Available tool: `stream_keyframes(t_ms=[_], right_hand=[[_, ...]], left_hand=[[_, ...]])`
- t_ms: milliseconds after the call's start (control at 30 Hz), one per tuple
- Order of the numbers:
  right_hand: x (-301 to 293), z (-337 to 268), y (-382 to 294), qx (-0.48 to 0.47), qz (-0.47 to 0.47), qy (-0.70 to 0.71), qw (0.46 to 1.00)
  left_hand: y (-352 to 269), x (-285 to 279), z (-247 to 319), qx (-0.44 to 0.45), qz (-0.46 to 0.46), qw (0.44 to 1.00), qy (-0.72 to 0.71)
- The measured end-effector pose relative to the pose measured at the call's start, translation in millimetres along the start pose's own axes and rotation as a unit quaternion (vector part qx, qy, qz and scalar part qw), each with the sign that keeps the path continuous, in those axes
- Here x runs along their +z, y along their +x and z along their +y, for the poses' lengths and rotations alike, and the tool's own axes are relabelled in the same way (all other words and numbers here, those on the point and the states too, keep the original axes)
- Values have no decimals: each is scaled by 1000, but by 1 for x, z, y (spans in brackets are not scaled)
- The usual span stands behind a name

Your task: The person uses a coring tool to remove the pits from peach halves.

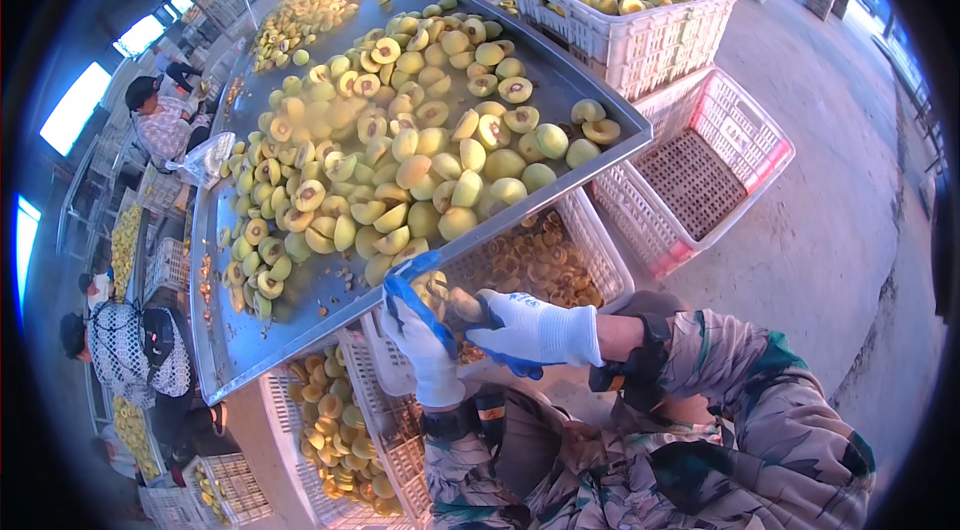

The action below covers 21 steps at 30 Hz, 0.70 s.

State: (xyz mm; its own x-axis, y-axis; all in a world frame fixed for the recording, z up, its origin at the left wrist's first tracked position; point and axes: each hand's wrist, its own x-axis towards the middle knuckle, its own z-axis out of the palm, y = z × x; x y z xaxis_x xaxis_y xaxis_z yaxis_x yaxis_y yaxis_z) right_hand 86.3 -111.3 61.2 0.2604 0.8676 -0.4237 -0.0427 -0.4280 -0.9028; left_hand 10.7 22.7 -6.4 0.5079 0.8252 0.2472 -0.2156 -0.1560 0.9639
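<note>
My left hand [424, 335], in a white glove with a blue coated palm, holds a piece of yellow-green stone fruit [430, 290] by the tray's near edge. My right hand [517, 327] wears a matching glove and grips a small tool by its thick, worn handle [463, 305]. The tool's tip meets the fruit, though its shape is mostly hidden. Beyond both hands, a metal tray table [292, 346] carries a heap of halved stone fruit [390, 132], many showing brown centres. Under my hands stands a plastic crate [611, 260] holding brown pits and scraps [532, 260].
Yellow fruit halves [337, 425] fill a crate to the lower left. On the right, a white crate [645, 42] heaped with fruit sits above an open crate [697, 177]. More halves [315, 8] lie at the tray's far end. People [161, 117] sit and work along the left.
</note>
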Motion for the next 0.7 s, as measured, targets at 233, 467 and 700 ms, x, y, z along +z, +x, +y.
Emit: stream_keyframes(t_ms=[233, 467, 700], right_hand=[[15, 38, 14, -63, 77, -159, 982], [30, 45, 16, -108, 146, -153, 971], [17, 29, 8, -24, 44, -46, 998]], left_hand=[[7, 6, 16, -157, -74, 982, -73], [14, 8, 13, -243, -68, 965, -76], [27, -9, 33, -204, -324, 923, 37]])
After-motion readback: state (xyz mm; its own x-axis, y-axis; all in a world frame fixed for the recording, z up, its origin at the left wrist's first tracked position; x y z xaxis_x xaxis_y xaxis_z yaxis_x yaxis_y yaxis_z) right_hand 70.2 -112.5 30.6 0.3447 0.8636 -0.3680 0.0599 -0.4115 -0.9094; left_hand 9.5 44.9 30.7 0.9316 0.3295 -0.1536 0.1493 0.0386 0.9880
